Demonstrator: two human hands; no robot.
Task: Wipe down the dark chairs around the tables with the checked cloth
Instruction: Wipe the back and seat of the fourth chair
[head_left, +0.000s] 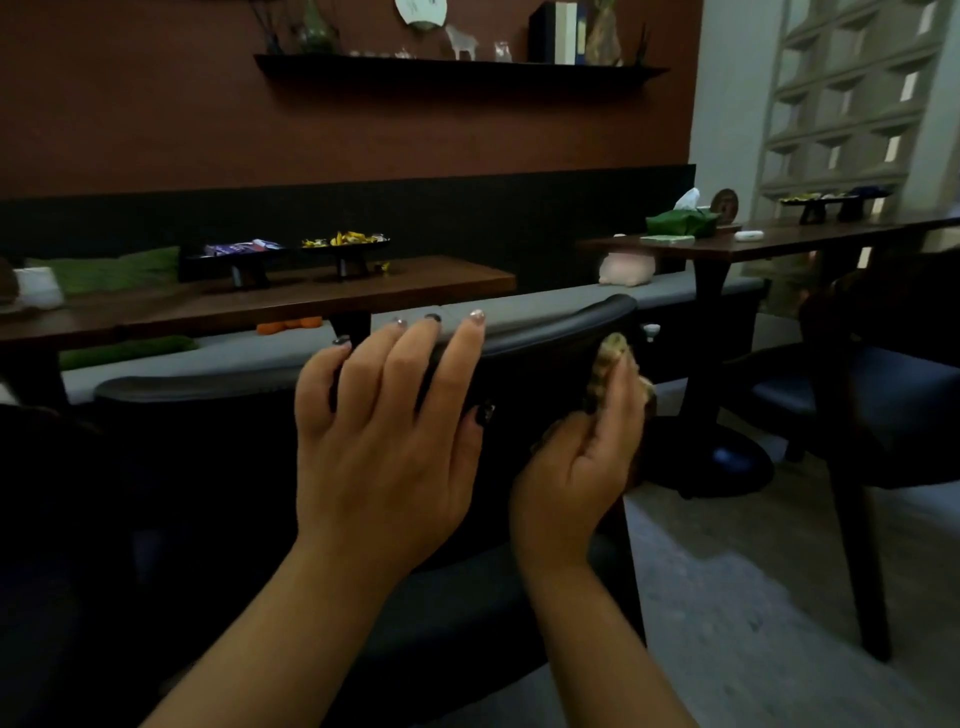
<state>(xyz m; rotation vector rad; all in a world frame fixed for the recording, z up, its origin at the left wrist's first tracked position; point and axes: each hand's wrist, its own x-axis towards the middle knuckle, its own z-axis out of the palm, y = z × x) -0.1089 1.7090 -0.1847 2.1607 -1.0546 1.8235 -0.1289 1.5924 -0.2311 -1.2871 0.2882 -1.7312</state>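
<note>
A: Start with the big things. What stands near us?

B: A dark curved-back chair with a padded top rail (545, 327) fills the near middle. Beyond it runs a long brown wooden worktop (363, 291) on the left, and a second brown worktop (779, 244) far right, with another dark chair (857, 374) tucked under it.

A: And the hands?

B: The left hand (384, 441) lies spread flat, fingers straight, resting over the chair's top rail. The right hand (576, 467) has its fingers curled round the bunched tan-and-brown checked cloth (613, 358), which sits against the right end of the backrest, just below the rail.

A: So the wiping seems to be on this chair's back. What could go wrong?

B: The cloth is wadded small, so I judge it may cover only a narrow strip and leave patches of the rail untouched. Most of it is hidden in the palm; a loose grip could let it slip to the grey floor (753, 597).

A: Anything else?

B: If the left hand leans hard, the chair might tip or slide towards the worktop, and the small black footed dishes of sweets (345, 244) there could be jolted. The dim light also makes missed spots on dark surfaces hard to see.
</note>
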